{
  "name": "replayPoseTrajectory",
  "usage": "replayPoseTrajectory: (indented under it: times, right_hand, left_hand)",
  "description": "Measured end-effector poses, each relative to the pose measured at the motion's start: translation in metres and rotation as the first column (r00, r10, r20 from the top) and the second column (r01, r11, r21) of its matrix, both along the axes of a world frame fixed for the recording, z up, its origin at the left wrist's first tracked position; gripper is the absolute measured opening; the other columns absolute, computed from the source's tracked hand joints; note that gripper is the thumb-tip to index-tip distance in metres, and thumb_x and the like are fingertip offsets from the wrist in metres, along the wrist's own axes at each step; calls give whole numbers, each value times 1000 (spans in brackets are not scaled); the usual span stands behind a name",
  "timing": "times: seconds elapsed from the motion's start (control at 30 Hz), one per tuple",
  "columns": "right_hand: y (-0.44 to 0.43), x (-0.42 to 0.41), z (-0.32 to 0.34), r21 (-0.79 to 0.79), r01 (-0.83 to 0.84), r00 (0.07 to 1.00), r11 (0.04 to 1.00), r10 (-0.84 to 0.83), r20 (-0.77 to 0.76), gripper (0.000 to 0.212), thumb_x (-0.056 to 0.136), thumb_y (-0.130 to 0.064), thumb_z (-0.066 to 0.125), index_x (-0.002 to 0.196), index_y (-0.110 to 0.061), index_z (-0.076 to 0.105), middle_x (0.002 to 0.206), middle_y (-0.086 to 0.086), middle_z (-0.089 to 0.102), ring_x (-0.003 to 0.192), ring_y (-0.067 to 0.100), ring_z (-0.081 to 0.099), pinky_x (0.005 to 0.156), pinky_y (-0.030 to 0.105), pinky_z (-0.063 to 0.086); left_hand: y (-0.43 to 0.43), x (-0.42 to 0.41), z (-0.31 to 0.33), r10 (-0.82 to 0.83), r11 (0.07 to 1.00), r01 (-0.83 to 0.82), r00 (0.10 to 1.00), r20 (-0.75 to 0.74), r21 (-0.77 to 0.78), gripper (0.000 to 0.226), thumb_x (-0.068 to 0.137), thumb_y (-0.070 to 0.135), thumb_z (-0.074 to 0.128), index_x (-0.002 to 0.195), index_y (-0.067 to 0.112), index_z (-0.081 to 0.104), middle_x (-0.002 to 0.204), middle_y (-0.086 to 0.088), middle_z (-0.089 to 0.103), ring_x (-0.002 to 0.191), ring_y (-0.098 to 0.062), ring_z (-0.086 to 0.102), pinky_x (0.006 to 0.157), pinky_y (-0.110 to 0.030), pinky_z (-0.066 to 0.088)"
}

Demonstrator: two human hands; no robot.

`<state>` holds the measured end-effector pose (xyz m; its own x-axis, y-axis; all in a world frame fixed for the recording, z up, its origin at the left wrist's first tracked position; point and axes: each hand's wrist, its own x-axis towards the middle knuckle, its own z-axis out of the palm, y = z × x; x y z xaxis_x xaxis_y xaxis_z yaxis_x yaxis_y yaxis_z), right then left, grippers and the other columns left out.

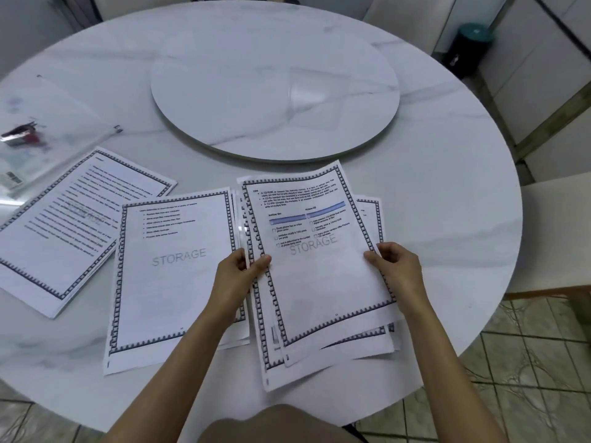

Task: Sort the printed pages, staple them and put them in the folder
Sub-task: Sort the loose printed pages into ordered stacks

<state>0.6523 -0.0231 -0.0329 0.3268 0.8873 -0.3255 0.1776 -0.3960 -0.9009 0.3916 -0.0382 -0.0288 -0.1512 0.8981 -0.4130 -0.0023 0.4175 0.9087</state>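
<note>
White marble-patterned round table (pixel 447 203), seen from its 6 o'clock edge; raised round turntable (pixel 275 91) of the same stone at centre, reaching toward 12 o'clock; printed pages in three lots along the near half, each sheet with a dark sawtooth border. Lot one: loose stack (pixel 319 362) at 6 o'clock, sheets fanned unevenly, lower corners overhanging the table edge; its top sheet (pixel 319 266), headed with bullet text, two blue bars and a grey STORAGE watermark, is raised slightly at the sides. Left hand (pixel 243 266) pinches the left edge of that stack's upper sheets, thumb on top, fingers curled beneath; right hand (pixel 393 263) pinches the right edge of the top sheet between thumb and fingers; both grips narrow, holding paper. Lot two: middle stack (pixel 179 276) at 7 o'clock, flat, just beside the held stack, short bullet list above a STORAGE watermark. Lot three: left stack (pixel 64 225) at 8 o'clock, turned at an angle, dense text, one corner under the middle stack. Clear plastic folder (pixel 64 107) at 9 to 10 o'clock, lying flat; small dark-and-red stapler (pixel 22 134) on it, blurred. Beyond the table: dark bin (pixel 470 46) with teal lid at 1 o'clock; pale chair (pixel 556 231) at 3 o'clock; tiled floor (pixel 527 378) at 4 o'clock.
</note>
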Motion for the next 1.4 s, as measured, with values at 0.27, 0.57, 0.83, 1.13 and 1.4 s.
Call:
replayPoseTrajectory:
  times: [0.27,0.57,0.83,1.13,1.4]
  right_hand:
    - [9,34,-1,54,82,994,995,-86,73,13,84,-20,67,96,-14,66,95,7,69,90,22,64,86,35,51]
    - [20,124,-3,61,208,869,976,-213,446,27,87,-14,61,110,2,63,107,23,65,98,31,58,92,37,43]
    - [23,144,-11,-12,212,796,977,-166,582,26,87,-9,60,109,6,63,108,25,65,102,39,59,93,42,43]
    - [19,129,-3,112,249,756,962,-265,599,37,88,-8,60,122,7,55,118,27,59,108,38,57,98,36,41]
    - [11,39,11,42,-180,983,983,178,50,43,89,-45,53,116,-12,61,109,9,68,97,19,65,74,12,51]
  left_hand:
    - [0,-7,-3,52,999,-52,999,-15,8,15,88,23,59,100,14,62,94,-5,70,77,-15,69,64,-28,57]
    - [0,-28,-10,83,996,-74,966,-246,46,13,94,26,51,99,18,60,90,1,67,87,-22,65,78,-40,54]
    - [1,-31,-15,88,995,-65,940,-331,78,11,95,21,48,100,19,57,96,-1,64,90,-21,60,77,-32,47]
    - [2,-35,-9,115,990,-91,965,-236,112,18,95,20,48,109,17,58,103,-5,65,97,-23,62,88,-42,51]
    - [7,-24,6,80,983,-60,991,-108,175,19,95,18,47,110,17,58,102,-4,65,90,-16,61,81,-33,50]
